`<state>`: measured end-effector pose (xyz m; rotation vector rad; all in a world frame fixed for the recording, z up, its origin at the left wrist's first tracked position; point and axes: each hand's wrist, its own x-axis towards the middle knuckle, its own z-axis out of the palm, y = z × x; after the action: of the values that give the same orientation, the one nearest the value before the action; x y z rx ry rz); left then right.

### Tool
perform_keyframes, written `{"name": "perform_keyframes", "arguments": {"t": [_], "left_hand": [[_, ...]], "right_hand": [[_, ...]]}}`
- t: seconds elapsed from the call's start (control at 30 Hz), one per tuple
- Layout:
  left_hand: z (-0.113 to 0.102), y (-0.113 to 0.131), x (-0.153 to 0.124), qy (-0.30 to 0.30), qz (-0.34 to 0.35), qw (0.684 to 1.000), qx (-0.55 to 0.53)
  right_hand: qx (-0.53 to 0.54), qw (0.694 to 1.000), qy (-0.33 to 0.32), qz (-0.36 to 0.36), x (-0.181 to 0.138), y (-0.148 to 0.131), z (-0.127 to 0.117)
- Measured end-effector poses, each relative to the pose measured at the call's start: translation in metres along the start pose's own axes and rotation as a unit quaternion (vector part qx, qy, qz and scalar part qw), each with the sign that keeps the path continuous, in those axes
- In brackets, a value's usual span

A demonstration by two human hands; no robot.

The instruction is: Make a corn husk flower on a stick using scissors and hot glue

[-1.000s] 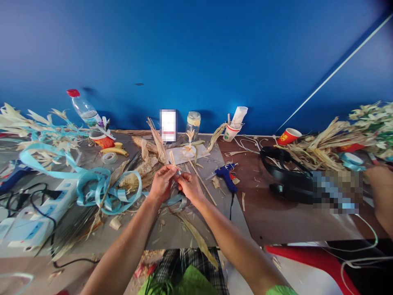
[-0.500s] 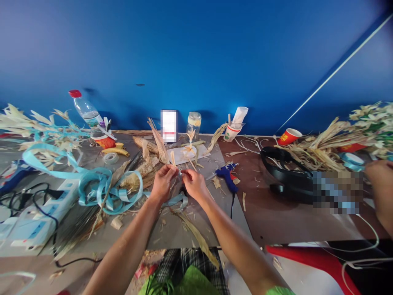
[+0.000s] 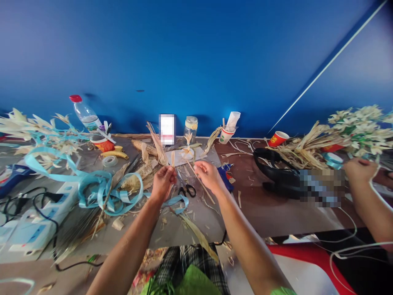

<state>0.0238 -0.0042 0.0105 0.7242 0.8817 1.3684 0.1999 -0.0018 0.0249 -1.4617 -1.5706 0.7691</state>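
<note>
My left hand (image 3: 163, 181) is closed around a small piece of dried corn husk (image 3: 172, 157) that sticks up above its fingers. To its right, my right hand (image 3: 208, 175) is pinched, and a thin thread seems to run between the two hands; what the right fingers hold is too small to name. Black-handled scissors (image 3: 188, 190) lie on the grey table (image 3: 196, 223) just below and between the hands. A thin wooden stick (image 3: 201, 186) lies slanted under my right hand.
Light blue ribbon (image 3: 101, 188) is tangled left of my hands, beside a white power strip (image 3: 33, 229). A blue glue gun (image 3: 227, 176), paper cups (image 3: 225, 134), a jar (image 3: 190, 127) and a water bottle (image 3: 86, 114) stand behind. Another person's hand (image 3: 359, 172) reaches toward husk flowers (image 3: 356, 131) at right.
My hands, joined a second ago, have parted: the right hand moved right and up. The scissors beneath them now show. The view shifted slightly to the right.
</note>
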Motion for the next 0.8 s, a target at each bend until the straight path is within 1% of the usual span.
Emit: {"name": "perform_keyframes", "arguments": {"t": [0.07,0.13,0.23,0.27,0.33,0.47,0.6,0.67,0.73,0.8], "left_hand": [[0.000,0.001,-0.001,-0.006,-0.005,1.000,-0.015],[0.000,0.002,-0.001,-0.018,-0.006,0.999,-0.034],[0.000,0.002,-0.001,-0.038,0.000,0.998,-0.058],[0.000,0.002,-0.001,-0.044,0.002,0.997,-0.062],[-0.001,0.001,-0.001,-0.053,0.002,0.996,-0.065],[-0.003,0.001,0.000,-0.051,-0.004,0.996,-0.079],[-0.005,0.000,0.002,-0.061,-0.013,0.995,-0.077],[-0.005,0.000,0.003,-0.065,-0.018,0.995,-0.072],[-0.006,0.000,0.003,-0.064,-0.021,0.995,-0.072],[-0.006,0.000,0.002,-0.060,-0.024,0.995,-0.075]], "right_hand": [[-0.051,0.999,-0.009,0.009,-0.005,0.006,-0.021],[-0.143,0.989,-0.004,0.040,-0.011,0.016,-0.043],[-0.309,0.945,0.005,0.106,-0.021,0.035,-0.066],[-0.345,0.929,0.002,0.135,-0.024,0.041,-0.070],[-0.384,0.907,-0.008,0.170,-0.028,0.051,-0.073],[-0.417,0.891,0.003,0.179,-0.030,0.056,-0.071],[-0.417,0.885,-0.028,0.203,-0.026,0.054,-0.071],[-0.403,0.895,-0.041,0.187,-0.021,0.054,-0.073],[-0.373,0.912,-0.052,0.165,-0.017,0.056,-0.077],[-0.321,0.934,-0.041,0.151,-0.015,0.057,-0.082]]}}
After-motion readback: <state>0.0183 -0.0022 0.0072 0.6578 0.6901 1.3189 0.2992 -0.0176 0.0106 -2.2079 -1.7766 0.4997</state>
